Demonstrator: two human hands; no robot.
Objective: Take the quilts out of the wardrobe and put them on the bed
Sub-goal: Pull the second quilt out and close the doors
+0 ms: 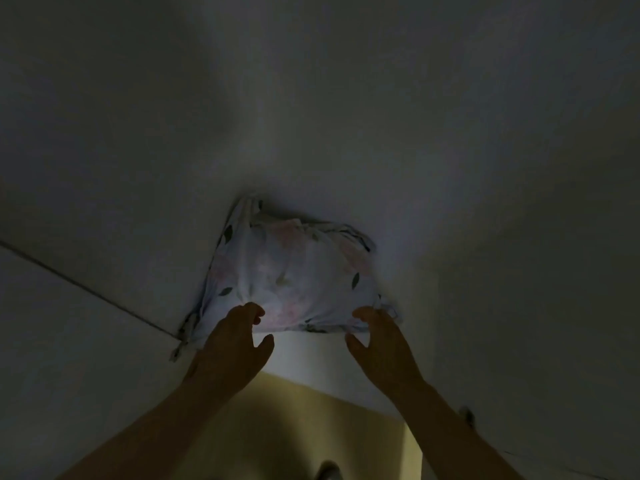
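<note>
A folded white quilt (294,271) with a faint pink flower and dark leaf print lies in a dim white wardrobe compartment (311,116) above me. Both arms reach up to its near edge. My left hand (232,344) touches the quilt's lower left edge with bent fingertips, its thumb spread apart below the edge. At the lower right edge, my right hand (381,341) mirrors it, with fingertips on the fabric and the thumb held away. Neither hand visibly encloses the fabric.
The white shelf front (311,355) runs just under the quilt. A white wardrobe panel (69,323) with a dark seam stands at the left, another white surface at the right. A pale yellow surface (311,427) shows below between my arms. The scene is very dark.
</note>
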